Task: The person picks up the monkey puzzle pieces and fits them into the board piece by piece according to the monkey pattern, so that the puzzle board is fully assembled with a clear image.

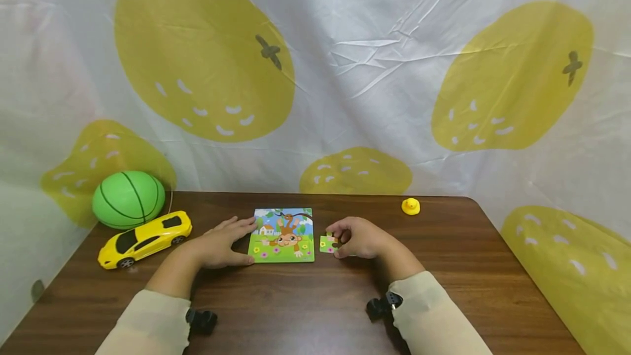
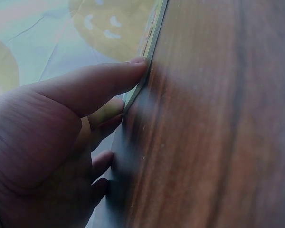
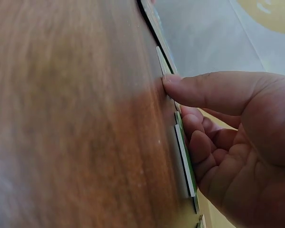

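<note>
A jigsaw puzzle board [image 1: 283,237] with a monkey picture lies flat on the table, between the two hands. At its left edge, my left hand [image 1: 222,242] touches the board with extended fingertips above and the thumb at the lower corner. In the left wrist view the thumb of the left hand [image 2: 47,123] meets the board's edge. Just right of the board, my right hand [image 1: 362,238] pinches a green puzzle piece [image 1: 326,245] with flowers on it, thumb bent toward the fingers. More flat puzzle pieces [image 3: 184,159] lie under the right hand [image 3: 256,128], partly hidden by it.
A yellow toy car [image 1: 145,239] stands on the left, in front of a green ball [image 1: 129,199]. Far right at the back sits a small yellow rubber duck [image 1: 411,206]. Behind the wooden table [image 1: 296,311] hangs a white curtain [image 1: 355,86] with yellow fruit prints.
</note>
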A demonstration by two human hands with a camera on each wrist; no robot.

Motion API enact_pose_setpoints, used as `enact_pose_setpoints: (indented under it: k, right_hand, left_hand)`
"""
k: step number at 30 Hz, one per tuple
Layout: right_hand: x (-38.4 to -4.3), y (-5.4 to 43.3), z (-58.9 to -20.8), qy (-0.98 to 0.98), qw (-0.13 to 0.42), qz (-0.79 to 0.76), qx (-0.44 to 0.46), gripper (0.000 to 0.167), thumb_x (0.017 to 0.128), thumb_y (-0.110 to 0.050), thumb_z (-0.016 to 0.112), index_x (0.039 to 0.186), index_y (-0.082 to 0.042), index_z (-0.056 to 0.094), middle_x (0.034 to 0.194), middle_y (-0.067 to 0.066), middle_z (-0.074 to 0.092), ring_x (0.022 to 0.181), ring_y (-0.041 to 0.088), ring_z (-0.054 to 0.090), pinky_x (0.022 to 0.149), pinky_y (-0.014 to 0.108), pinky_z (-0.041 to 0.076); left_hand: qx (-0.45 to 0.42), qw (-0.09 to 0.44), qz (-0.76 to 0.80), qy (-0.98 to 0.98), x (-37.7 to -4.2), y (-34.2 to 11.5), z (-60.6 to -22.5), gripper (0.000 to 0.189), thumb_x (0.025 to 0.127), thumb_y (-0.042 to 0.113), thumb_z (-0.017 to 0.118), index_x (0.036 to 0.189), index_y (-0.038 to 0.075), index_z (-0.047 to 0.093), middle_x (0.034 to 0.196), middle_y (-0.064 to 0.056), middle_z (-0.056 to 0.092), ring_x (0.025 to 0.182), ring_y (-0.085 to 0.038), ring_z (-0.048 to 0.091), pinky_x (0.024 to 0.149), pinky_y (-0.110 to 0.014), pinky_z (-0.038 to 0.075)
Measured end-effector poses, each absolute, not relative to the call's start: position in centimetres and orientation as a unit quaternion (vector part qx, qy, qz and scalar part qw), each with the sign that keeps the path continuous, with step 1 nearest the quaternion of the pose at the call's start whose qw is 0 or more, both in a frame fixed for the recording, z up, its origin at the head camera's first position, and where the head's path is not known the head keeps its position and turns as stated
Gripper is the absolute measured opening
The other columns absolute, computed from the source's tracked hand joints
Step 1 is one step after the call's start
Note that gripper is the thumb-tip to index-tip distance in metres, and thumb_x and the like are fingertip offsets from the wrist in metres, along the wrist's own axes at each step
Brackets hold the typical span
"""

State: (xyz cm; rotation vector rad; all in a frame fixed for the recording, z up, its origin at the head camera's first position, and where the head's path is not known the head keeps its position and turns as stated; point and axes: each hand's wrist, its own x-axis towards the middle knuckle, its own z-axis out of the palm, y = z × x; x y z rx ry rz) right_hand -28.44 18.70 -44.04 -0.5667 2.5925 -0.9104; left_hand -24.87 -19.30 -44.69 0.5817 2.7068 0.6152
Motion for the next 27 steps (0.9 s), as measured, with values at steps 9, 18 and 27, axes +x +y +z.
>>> enact_pose_setpoints:
  k: [9,18,27]
  right_hand:
    - [-28.6,18.8,-44.0,0.91,0.154,-0.321,-0.212,0.053,0.082,-0.01,0.091,0.132,-0.008,0.075,0.109,0.003,0.071,0.098,0.014,0.065,0.089,0.03,0.057]
    - [-28.6,19.2,-43.2,0.891,0.15,-0.364,-0.226,0.058,0.085,-0.01,0.089,0.14,-0.008,0.071,0.111,0.005,0.071,0.092,0.012,0.065,0.078,0.024,0.056]
    - [-27.2,15.3,-42.1,0.872,0.165,-0.36,-0.288,0.058,0.085,-0.013,0.089,0.14,-0.008,0.071,0.107,0.004,0.073,0.091,0.011,0.064,0.076,0.024,0.055]
  left_hand:
    - [0.197,0.157,0.219,0.943,-24.9,-19.2,-44.8,0.093,0.093,0.057,0.077,0.168,0.02,0.038,0.18,-0.004,0.027,0.167,-0.047,0.013,0.127,-0.08,0.014]
    - [0.195,0.159,0.215,0.944,-25.0,-19.4,-44.9,0.093,0.093,0.057,0.076,0.169,0.02,0.037,0.18,-0.003,0.026,0.168,-0.046,0.011,0.127,-0.079,0.013]
    - [0.197,0.155,0.212,0.944,-25.2,-19.4,-45.1,0.092,0.094,0.057,0.076,0.169,0.02,0.037,0.18,-0.003,0.026,0.167,-0.046,0.012,0.127,-0.079,0.014]
